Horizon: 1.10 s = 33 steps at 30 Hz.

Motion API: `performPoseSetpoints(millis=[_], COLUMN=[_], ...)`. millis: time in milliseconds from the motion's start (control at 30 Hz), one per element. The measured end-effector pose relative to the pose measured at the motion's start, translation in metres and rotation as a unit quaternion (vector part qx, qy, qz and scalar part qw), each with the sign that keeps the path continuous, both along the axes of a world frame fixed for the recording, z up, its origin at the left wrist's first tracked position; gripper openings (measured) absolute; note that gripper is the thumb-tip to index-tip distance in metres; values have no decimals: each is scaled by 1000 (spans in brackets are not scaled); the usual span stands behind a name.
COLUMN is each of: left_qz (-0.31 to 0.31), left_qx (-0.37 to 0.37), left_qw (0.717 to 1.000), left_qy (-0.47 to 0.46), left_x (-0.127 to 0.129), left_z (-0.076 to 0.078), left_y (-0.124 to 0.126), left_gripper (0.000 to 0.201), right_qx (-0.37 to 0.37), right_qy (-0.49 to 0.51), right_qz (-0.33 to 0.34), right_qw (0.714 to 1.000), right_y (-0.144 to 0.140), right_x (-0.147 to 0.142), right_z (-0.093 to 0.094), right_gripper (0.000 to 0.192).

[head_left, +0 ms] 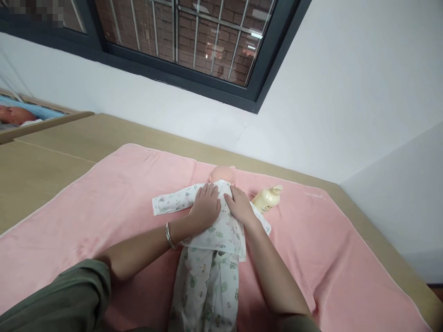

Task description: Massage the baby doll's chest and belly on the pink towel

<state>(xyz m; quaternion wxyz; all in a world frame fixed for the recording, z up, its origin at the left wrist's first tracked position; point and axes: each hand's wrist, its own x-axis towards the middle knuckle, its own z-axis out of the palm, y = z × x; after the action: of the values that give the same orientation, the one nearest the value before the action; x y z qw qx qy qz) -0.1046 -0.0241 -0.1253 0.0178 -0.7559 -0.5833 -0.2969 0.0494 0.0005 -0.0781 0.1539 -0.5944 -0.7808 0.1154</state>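
Baby doll point(211, 240) lying face up on the pink towel point(104, 207), head toward the wall, dressed in white printed pyjamas point(207, 281). Left hand point(206, 206) laid flat on the doll's chest, fingers spread, grip released, only pressing on the cloth. Right hand point(239, 205) placed just beside it on the other half of the chest, also flat and released, fingertips near the collar. So doll directly under both palms, not grasped. One sleeve stretched out to the left of the left hand. Silver bracelet point(169, 235) on the left wrist. Cream lotion bottle point(266, 198) lying on the towel just right of the right hand. Towel spread over a tan bench point(44, 161).
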Motion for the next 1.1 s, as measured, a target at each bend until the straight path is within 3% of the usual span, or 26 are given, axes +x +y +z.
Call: performPoseSetpoints(millis=[100, 233, 333, 467, 567, 633, 833, 933, 1100], left_qz=[-8, -33, -31, 14, 7, -2, -37, -49, -6], left_qx=[-1, -33, -37, -5, -1, -14, -68, -57, -9], left_qw=[1000, 999, 999, 1000, 999, 999, 997, 997, 1000], left_qy=[11, 14, 13, 24, 40, 35, 7, -10, 10], left_x=[-2, -17, -20, -4, 8, 10, -14, -20, -2], left_z=[0, 4, 7, 5, 3, 2, 4, 1, 0], left_y=[2, 22, 26, -4, -29, -33, 14, 25, -14], left_gripper=[49, 48, 46, 50, 56, 56, 48, 46, 53], right_qx=[-7, 38, 47, 7, -22, -20, 51, 50, 2], right_qy=[-33, -104, -102, -35, -5, -11, -93, -80, 23], right_qz=[-1, -13, -11, -16, -35, -42, -33, -24, -1], right_qw=[999, 994, 994, 999, 999, 999, 994, 995, 1000], right_y=[-7, -31, -35, -11, 4, 3, -31, -32, 0], right_x=[-5, -25, -30, -16, -7, -9, -32, -31, -10], right_z=[6, 10, 10, 3, -2, -3, 1, 2, -1], right_gripper=[53, 51, 46, 52, 61, 61, 53, 52, 40])
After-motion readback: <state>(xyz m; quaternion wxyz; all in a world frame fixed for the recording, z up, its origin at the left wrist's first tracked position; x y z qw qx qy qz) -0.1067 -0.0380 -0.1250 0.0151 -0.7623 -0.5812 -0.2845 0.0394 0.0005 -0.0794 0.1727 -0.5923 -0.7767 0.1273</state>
